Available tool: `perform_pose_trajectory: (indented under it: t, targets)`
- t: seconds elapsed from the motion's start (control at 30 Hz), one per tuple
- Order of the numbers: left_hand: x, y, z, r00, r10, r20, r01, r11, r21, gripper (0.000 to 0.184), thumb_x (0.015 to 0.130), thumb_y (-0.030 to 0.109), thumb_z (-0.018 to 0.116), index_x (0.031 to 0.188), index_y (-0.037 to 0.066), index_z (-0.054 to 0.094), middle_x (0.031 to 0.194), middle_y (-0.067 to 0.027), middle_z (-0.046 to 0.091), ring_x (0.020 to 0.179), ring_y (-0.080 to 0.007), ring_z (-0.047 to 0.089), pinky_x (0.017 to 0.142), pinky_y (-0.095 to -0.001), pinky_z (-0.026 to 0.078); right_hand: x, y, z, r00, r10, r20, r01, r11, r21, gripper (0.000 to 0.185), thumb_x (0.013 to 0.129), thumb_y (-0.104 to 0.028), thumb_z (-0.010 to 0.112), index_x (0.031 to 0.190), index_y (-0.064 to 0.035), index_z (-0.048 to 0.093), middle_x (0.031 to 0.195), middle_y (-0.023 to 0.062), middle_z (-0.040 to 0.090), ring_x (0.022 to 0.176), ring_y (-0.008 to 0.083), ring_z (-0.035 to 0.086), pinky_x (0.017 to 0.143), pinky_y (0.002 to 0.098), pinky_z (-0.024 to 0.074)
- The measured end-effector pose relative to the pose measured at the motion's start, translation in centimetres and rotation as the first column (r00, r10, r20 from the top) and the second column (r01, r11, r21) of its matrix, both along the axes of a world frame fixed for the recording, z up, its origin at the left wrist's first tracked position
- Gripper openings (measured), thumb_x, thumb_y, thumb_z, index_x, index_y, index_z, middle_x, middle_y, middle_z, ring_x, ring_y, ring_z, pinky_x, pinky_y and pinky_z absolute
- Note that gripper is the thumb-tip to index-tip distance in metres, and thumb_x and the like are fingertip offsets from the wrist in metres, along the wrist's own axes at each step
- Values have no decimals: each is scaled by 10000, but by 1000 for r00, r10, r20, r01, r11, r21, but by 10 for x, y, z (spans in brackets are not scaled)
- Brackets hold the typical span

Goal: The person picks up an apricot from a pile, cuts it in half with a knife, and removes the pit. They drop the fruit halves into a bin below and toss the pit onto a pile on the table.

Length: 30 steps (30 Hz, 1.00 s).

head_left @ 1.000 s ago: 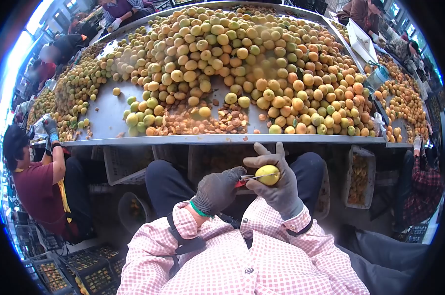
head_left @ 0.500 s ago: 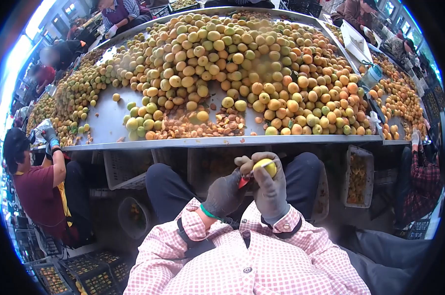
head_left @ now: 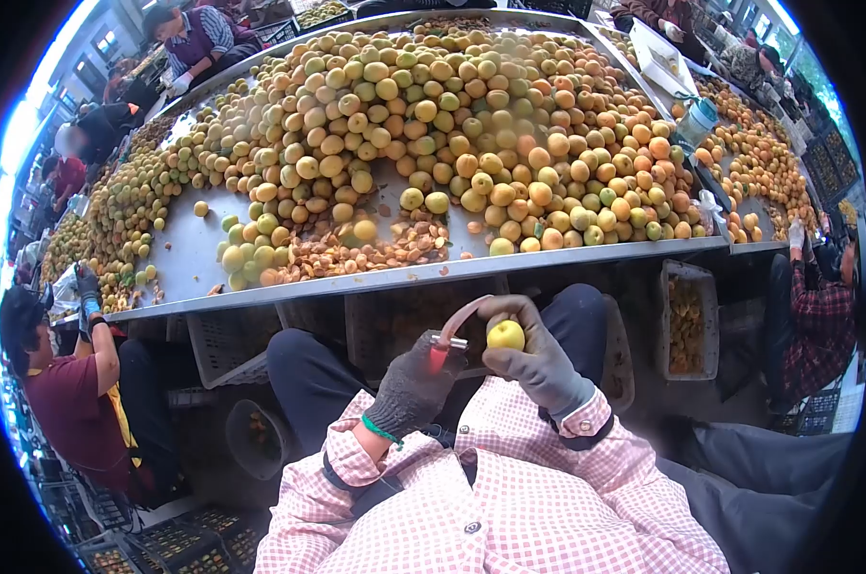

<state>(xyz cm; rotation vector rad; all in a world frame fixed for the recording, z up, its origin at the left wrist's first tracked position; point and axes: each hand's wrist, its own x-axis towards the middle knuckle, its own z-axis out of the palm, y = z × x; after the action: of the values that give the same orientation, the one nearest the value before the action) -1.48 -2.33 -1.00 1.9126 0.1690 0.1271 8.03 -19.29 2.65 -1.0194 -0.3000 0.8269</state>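
Observation:
My gloved left hand [head_left: 416, 385] is closed around a knife with a red handle [head_left: 438, 358]. Its curved, pinkish blade [head_left: 461, 318] points up toward the fingers of my gloved right hand [head_left: 540, 359]. Between the thumb and fingers of that hand is a yellow-green fruit [head_left: 505, 335]. Blade and fruit look apart. Both hands are above my lap, just short of the metal table [head_left: 356, 284]. On the table lie a large heap of yellow and orange fruit [head_left: 433, 105] and a pile of cut pieces [head_left: 356, 253].
A co-worker in a maroon shirt [head_left: 74, 402] sits at the left, another in plaid [head_left: 820, 320] at the right. Below the table are crates [head_left: 664, 330] and a round bucket [head_left: 230, 440]. A bottle [head_left: 698, 120] and a white tray [head_left: 648, 48] stand at the back right.
The blade was at the fruit in the earlier frames and now stands upright, away from it. The view has turned, and the table edge now slopes down to the left.

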Motion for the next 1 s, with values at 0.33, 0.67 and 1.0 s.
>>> perform_pose_trajectory:
  t: [0.33, 0.67, 1.0]
  targets:
    - [-10, -3, 24, 990, -48, -132, 81, 963, 258, 330, 869, 236, 618, 1157, 121, 506, 893, -174, 655, 808, -389, 641, 655, -447, 515, -5, -2, -14, 969, -51, -241, 83, 989, 124, 512, 775, 106, 650, 1215, -25, 425, 1128, 94, 527, 997, 174, 585, 894, 283, 505]
    - [-14, 3, 15, 995, -55, 82, 9, 879, 478, 357, 761, 40, 645, 1106, 114, 589, 913, -162, 659, 810, -367, 645, 654, -401, 523, -19, 9, -18, 987, -164, -5, 162, 968, 192, 450, 742, 168, 609, 1097, -77, 479, 1070, 71, 545, 997, 136, 561, 875, 253, 490]
    - [-16, 3, 12, 997, -47, 68, 11, 889, 458, 370, 745, 13, 627, 1100, 114, 593, 900, -163, 658, 796, -368, 645, 642, -404, 527, -27, 19, -14, 961, -222, -163, 247, 957, 152, 413, 787, 146, 604, 1107, -75, 464, 1061, 57, 524, 1018, 142, 569, 982, 348, 447]
